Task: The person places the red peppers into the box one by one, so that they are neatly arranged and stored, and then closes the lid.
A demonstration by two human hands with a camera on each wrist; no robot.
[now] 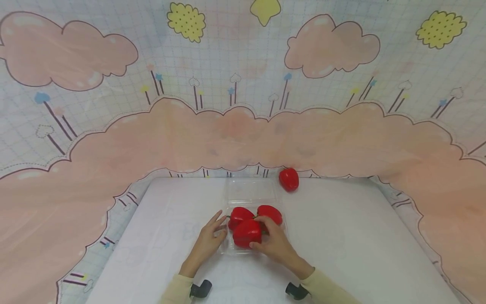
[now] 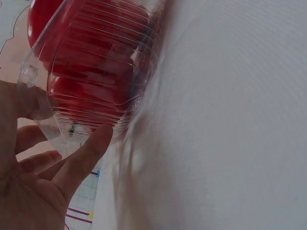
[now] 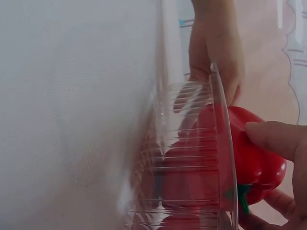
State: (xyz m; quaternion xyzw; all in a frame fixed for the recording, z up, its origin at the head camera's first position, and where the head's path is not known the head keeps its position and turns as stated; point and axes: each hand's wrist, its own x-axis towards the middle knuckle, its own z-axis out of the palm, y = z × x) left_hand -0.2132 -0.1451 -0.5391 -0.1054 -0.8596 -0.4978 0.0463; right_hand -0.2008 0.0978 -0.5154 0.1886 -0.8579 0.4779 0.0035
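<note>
Three red bell peppers are in or over the base of a clear plastic clamshell container [image 1: 228, 251] on the white table. My right hand [image 1: 279, 247] grips the front red bell pepper [image 1: 247, 234], which rises above the rim; its green stem shows in the right wrist view beside my fingers. Behind it are the left-back bell pepper [image 1: 240, 214] and the right-back bell pepper [image 1: 271, 213]. My left hand [image 1: 208, 240] rests against the container's left side, its fingers fairly straight. In the left wrist view, its thumb [image 2: 98, 143] touches the ribbed outer wall.
The container's clear lid [image 1: 252, 191] lies folded back, away from me. Another red bell pepper [image 1: 289, 180] sits by the table's far edge, right of the lid. A printed cloth [image 1: 228, 139] with clouds hangs behind the white table [image 1: 341, 236].
</note>
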